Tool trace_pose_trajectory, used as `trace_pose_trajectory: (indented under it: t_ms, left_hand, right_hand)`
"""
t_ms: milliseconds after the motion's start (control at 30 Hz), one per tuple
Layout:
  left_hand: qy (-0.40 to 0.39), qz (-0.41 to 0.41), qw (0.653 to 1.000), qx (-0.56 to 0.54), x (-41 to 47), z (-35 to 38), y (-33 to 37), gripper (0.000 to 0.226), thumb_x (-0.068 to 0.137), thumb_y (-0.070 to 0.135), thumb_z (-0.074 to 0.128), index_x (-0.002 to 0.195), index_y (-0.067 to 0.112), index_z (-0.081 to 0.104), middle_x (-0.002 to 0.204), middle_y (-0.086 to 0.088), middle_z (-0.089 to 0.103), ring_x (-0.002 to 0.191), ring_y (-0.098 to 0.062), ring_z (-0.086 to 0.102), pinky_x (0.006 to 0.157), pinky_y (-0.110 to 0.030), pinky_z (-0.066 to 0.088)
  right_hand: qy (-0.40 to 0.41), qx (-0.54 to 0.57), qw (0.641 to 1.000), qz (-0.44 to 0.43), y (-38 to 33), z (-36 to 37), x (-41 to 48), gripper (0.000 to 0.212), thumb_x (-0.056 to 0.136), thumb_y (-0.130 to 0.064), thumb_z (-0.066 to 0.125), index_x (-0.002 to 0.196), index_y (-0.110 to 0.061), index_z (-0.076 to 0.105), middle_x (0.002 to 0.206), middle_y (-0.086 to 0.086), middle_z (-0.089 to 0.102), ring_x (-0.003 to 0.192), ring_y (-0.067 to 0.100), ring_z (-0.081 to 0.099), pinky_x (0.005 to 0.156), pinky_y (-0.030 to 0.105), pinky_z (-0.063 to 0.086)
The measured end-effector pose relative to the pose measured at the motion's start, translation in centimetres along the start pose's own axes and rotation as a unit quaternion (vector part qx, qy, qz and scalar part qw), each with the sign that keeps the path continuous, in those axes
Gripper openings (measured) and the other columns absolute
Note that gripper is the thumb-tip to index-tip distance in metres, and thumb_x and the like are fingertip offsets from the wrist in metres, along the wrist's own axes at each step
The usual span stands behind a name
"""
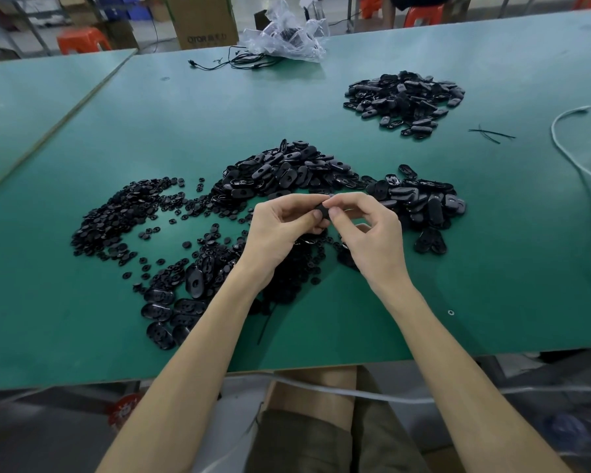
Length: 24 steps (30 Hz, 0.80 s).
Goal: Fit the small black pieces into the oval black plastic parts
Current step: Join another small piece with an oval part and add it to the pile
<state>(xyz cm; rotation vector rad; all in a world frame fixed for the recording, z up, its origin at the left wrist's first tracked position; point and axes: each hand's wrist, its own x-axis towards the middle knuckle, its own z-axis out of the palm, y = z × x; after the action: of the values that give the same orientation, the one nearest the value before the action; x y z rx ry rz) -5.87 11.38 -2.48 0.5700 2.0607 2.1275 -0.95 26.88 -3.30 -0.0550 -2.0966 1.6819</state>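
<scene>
Two hands hovered over the green tabletop's middle: left hand and right hand pinched one oval black plastic part in curled fingertips; small round black pieces lay heaped toward its left edge.

A green-topped worktable fills the view, its pale board edge nearest the camera. A 2nd green table butts against it at the left along a thin seam. Near the far edge lie a crumpled clear plastic bag and a black cable. A white cable snakes along the right side. Beyond stand 1 cardboard box (printed lettering on its face), orange plastic stools and blue bins on a pale floor. The light is soft and even.
</scene>
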Motion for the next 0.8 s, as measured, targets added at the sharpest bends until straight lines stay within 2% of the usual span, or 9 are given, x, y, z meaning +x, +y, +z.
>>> trace_pose_trajectory:
  t_ms: [167, 267, 333, 433, 500, 567, 633, 700, 800]
  left_hand:
    - [0.034, -0.005, 0.999, -0.011, -0.1, 0.0, 0.1, 0.021, 0.091, 0.006, 0.078, 0.111, 0.001, 0.075, 0.101, -0.013, 0.079, 0.091, -0.024, 0.077, 0.079, -0.027, 0.06]
    - [0.036, -0.004, 0.999, 0.0, 0.0, 0.1, 0.1, 0.019, 0.092, 0.005, 0.076, 0.111, 0.001, 0.076, 0.104, -0.012, 0.079, 0.096, -0.026, 0.076, 0.079, -0.027, 0.059]
    - [0.046, -0.006, 0.999, 0.012, 0.1, 0.1, 0.0, 0.017, 0.094, 0.005, 0.074, 0.111, 0.003, 0.077, 0.104, -0.01, 0.079, 0.095, -0.022, 0.075, 0.08, -0.026, 0.06]
    - [0.085, 0.008, 0.994, 0.068, 0.3, 0.1, -0.1, 0.02, 0.096, 0.002, 0.07, 0.112, 0.01, 0.078, 0.104, -0.006, 0.079, 0.096, -0.017, 0.074, 0.084, -0.025, 0.059]
    - [0.103, 0.024, 0.984, 0.145, 0.4, 0.0, -0.2, 0.026, 0.095, -0.002, 0.069, 0.112, 0.014, 0.079, 0.11, -0.002, 0.076, 0.099, -0.013, 0.071, 0.088, -0.023, 0.056]
    - [0.105, 0.035, 0.967, 0.228, 0.3, -0.1, -0.2, 0.029, 0.095, -0.004, 0.067, 0.113, 0.016, 0.078, 0.117, 0.001, 0.07, 0.106, -0.01, 0.067, 0.09, -0.023, 0.055]
    - [0.089, 0.04, 0.944, 0.316, 0.2, 0.0, -0.5, 0.027, 0.097, 0.0, 0.067, 0.116, 0.017, 0.077, 0.12, 0.003, 0.066, 0.117, -0.014, 0.059, 0.097, -0.028, 0.049]
    - [0.067, 0.027, 0.916, 0.394, 0.1, 0.1, -0.8, 0.026, 0.099, 0.009, 0.067, 0.122, 0.018, 0.075, 0.125, 0.005, 0.063, 0.125, -0.016, 0.05, 0.104, -0.03, 0.035]
    - [0.059, 0.003, 0.901, 0.43, 0.1, 0.1, -0.9, 0.028, 0.101, 0.02, 0.066, 0.128, 0.02, 0.072, 0.132, 0.008, 0.061, 0.128, -0.014, 0.045, 0.094, -0.025, 0.017]
  right_hand:
    - [-0.012, -0.012, 1.0, -0.007, -0.1, 0.1, 0.0, 0.018, 0.096, -0.009, 0.07, 0.097, -0.023, 0.08, 0.106, -0.008, 0.074, 0.095, 0.014, 0.071, 0.076, 0.033, 0.058]
    - [-0.01, -0.012, 1.0, -0.008, -0.1, 0.1, 0.0, 0.018, 0.097, -0.007, 0.069, 0.099, -0.02, 0.081, 0.105, -0.008, 0.074, 0.092, 0.012, 0.071, 0.072, 0.029, 0.055]
    - [0.004, -0.011, 1.0, -0.013, -0.2, 0.0, 0.0, 0.02, 0.098, -0.006, 0.067, 0.102, -0.019, 0.081, 0.107, -0.007, 0.073, 0.09, 0.01, 0.069, 0.07, 0.026, 0.053]
    - [0.072, -0.019, 0.997, -0.015, -0.2, -0.1, 0.1, 0.028, 0.099, -0.005, 0.063, 0.119, -0.018, 0.076, 0.124, -0.004, 0.063, 0.097, 0.003, 0.066, 0.073, 0.019, 0.054]
    - [0.142, -0.028, 0.989, 0.014, 0.1, -0.3, 0.2, 0.038, 0.1, -0.005, 0.058, 0.136, -0.015, 0.065, 0.133, -0.002, 0.051, 0.096, -0.006, 0.061, 0.074, 0.012, 0.05]
    - [0.183, -0.03, 0.981, 0.053, 0.4, -0.5, 0.4, 0.047, 0.101, -0.005, 0.056, 0.147, -0.012, 0.053, 0.138, 0.002, 0.04, 0.093, -0.01, 0.057, 0.076, 0.012, 0.05]
    - [0.197, -0.033, 0.977, 0.071, 0.6, -0.6, 0.4, 0.053, 0.1, -0.004, 0.055, 0.152, -0.01, 0.045, 0.141, 0.004, 0.035, 0.097, -0.008, 0.056, 0.08, 0.02, 0.054]
    - [0.198, -0.031, 0.976, 0.079, 0.7, -0.6, 0.4, 0.056, 0.1, -0.002, 0.055, 0.154, -0.009, 0.042, 0.145, 0.004, 0.031, 0.105, -0.005, 0.054, 0.081, 0.025, 0.057]
    - [0.197, -0.024, 0.976, 0.095, 0.8, -0.6, 0.4, 0.058, 0.099, -0.001, 0.055, 0.155, -0.009, 0.04, 0.151, 0.004, 0.026, 0.109, -0.012, 0.049, 0.082, 0.025, 0.057]
